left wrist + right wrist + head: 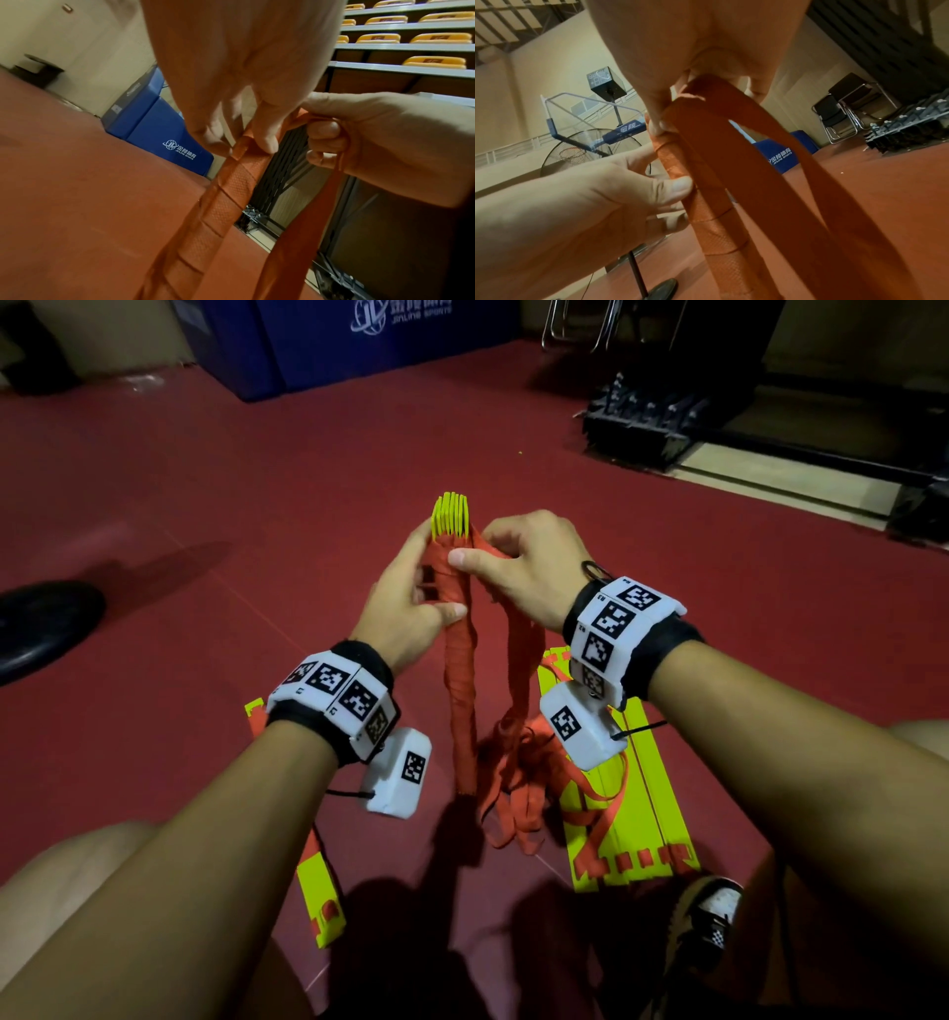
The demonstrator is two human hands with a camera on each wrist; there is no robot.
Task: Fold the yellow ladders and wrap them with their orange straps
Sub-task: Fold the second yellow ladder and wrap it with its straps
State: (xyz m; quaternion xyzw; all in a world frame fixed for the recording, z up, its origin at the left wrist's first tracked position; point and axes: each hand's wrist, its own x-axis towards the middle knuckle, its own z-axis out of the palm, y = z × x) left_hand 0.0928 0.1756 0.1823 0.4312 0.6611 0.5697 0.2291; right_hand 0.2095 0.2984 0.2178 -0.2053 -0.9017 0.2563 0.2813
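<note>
- left hand (411,603) grips the wrapped ladder bundle (458,680), yellow rung ends (451,515) poking out above it
- right hand (529,570) pinches the orange strap (518,660) beside it
- slack there probably loosens the wraps

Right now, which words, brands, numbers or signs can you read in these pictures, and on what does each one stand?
"JINLING SPORTS", under Chinese characters and a globe logo: on the blue mat, also seen in the head view and the right wrist view.
"金陵": on the blue padding of the basketball stand.
Digits on the shot clock: too blurred to read.
Small codes beside the square markers on the wristbands: too small to read.
Marks on the yellow seats: blurred.
</note>
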